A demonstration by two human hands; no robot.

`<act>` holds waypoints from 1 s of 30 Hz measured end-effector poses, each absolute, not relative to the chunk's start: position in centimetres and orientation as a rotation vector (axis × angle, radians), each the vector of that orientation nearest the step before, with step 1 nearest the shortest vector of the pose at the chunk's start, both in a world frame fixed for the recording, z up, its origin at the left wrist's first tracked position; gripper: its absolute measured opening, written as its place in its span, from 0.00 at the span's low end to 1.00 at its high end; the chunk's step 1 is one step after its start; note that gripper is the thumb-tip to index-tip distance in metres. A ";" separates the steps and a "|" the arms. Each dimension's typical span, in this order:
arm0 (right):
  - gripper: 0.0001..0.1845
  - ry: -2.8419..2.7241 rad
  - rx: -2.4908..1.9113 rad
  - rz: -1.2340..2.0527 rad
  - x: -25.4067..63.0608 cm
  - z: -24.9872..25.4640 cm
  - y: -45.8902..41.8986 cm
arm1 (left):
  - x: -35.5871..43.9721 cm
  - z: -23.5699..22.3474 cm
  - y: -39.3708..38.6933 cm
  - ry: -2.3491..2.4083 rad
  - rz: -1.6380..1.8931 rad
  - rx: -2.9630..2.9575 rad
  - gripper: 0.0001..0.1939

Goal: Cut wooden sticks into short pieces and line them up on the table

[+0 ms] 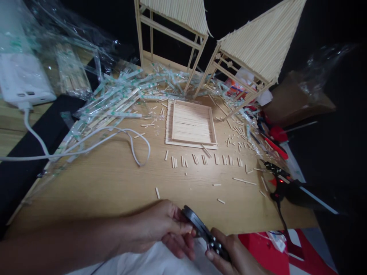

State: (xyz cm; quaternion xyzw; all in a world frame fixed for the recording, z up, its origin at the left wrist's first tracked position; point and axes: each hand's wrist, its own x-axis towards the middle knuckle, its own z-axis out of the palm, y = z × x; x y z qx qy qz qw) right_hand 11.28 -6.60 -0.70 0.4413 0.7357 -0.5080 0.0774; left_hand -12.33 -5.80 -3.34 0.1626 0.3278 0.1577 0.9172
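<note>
Low in the view, my right hand (232,252) is wrapped round a black pliers-like hand tool (197,223) with shiny bolts at its pivot. The tool's head slants up and left to my left hand (172,229). There, thumb and fingers are pinched together beside the jaws; whatever they hold is too small or hidden to name. Beyond the hands, short cut wooden sticks (174,162) lie in a row of small groups. Behind that row a square stick panel (190,122) with a raised frame rests flat on the table.
Two stick-built models with slanted roofs, a left model (174,19) and a right model (252,46), stand at the back. Plastic wrappers (114,95) pile up left of them. A white cable (132,131) loops across the table (100,187). A glue gun (282,187) sits at right.
</note>
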 end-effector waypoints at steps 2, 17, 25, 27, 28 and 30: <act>0.09 2.194 1.353 -1.476 11.3 -0.3 -6.4 | -12.6 -3.5 -5.1 0.646 0.299 0.373 0.13; 0.10 2.672 1.949 -0.415 10.1 -0.1 9.4 | -14.2 -3.0 -2.2 0.674 0.562 0.483 0.12; 0.15 2.754 1.589 -0.227 7.5 -1.5 10.5 | -14.8 -2.9 -1.5 0.732 0.667 0.420 0.13; 0.16 2.771 1.534 -0.194 7.4 -1.6 11.1 | -14.8 -3.0 -1.5 0.730 0.684 0.415 0.12; 0.17 2.776 1.513 -0.183 7.4 -1.7 11.5 | -14.8 -3.0 -1.5 0.727 0.693 0.414 0.12; 0.16 2.785 1.504 -0.186 7.4 -1.5 12.0 | -14.8 -2.9 -1.5 0.723 0.707 0.409 0.11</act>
